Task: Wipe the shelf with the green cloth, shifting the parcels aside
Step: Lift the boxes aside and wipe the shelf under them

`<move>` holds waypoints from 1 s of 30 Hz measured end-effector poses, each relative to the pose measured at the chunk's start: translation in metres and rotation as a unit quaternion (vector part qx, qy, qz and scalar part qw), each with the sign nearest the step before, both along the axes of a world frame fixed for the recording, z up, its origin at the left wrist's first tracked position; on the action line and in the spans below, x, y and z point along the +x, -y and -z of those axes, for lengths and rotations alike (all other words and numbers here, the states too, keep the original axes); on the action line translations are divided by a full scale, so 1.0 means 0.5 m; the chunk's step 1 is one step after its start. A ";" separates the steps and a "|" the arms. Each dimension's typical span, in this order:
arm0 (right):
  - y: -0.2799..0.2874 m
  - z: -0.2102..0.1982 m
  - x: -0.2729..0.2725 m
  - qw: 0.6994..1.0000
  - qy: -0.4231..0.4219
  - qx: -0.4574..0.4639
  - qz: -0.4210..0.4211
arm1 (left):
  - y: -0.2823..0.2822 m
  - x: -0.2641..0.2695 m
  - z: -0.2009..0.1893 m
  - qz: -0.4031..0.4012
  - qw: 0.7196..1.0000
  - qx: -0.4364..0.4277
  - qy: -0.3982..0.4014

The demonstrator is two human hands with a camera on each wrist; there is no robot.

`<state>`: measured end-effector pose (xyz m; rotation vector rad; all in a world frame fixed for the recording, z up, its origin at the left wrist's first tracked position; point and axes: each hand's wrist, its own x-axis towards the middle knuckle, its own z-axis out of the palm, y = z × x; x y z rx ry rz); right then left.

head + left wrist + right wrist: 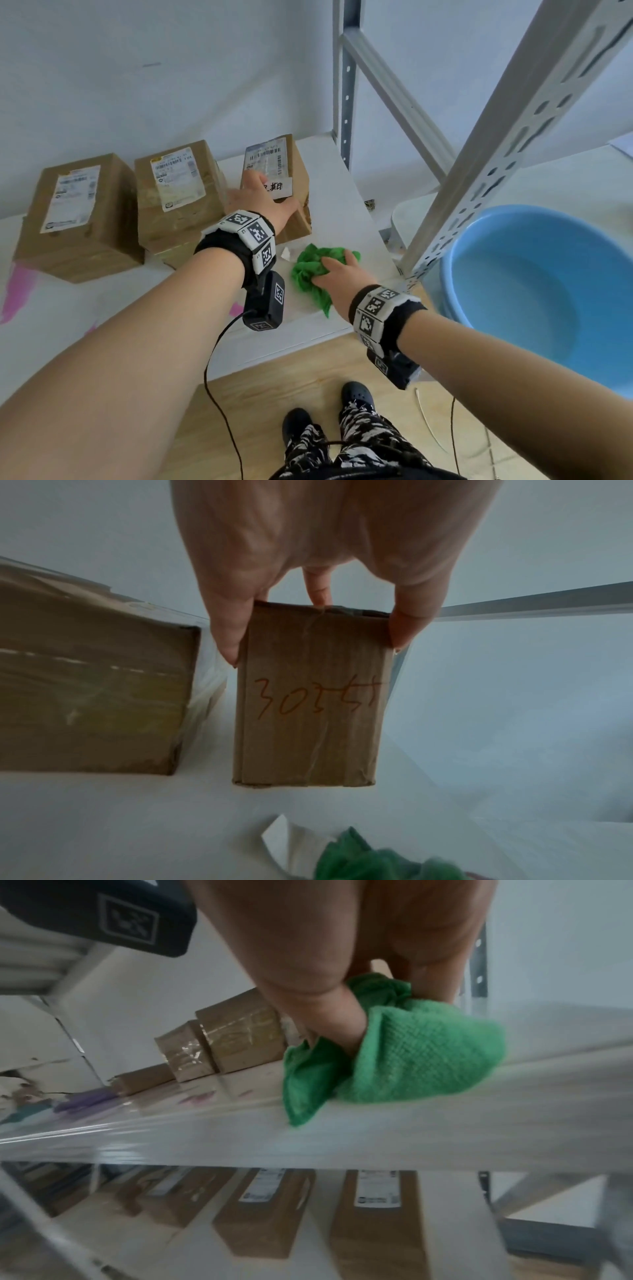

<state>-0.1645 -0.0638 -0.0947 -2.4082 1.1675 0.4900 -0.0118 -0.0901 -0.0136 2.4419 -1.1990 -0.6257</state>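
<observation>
On the white shelf (329, 192) our left hand (263, 202) clamps the rightmost parcel (274, 164) to slide it aside, while our right hand (342, 277) bunches the green cloth (308, 270) for wiping.

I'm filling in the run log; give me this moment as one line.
left hand: grips rightmost parcel | right hand: grips green cloth on shelf

Left hand (329, 547) grips parcel (308, 696)
</observation>
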 end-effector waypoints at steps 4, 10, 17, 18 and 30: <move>0.061 -0.020 -0.044 0.982 -0.051 0.023 0.181 | -0.001 -0.012 0.002 0.014 1.000 -0.002 0.003; 0.042 -0.030 -0.001 0.976 -0.116 -0.010 0.184 | -0.013 -0.014 0.011 0.026 1.000 -0.003 0.000; -0.048 -0.020 0.004 0.999 -0.034 0.001 0.029 | -0.005 -0.018 0.010 0.038 0.999 0.011 0.013; -0.041 -0.019 -0.010 0.999 -0.029 -0.008 0.030 | -0.004 -0.019 0.008 0.041 0.999 0.011 0.015; 0.057 -0.010 0.083 0.989 -0.107 0.016 0.100 | -0.014 0.030 0.001 0.020 1.000 -0.017 0.017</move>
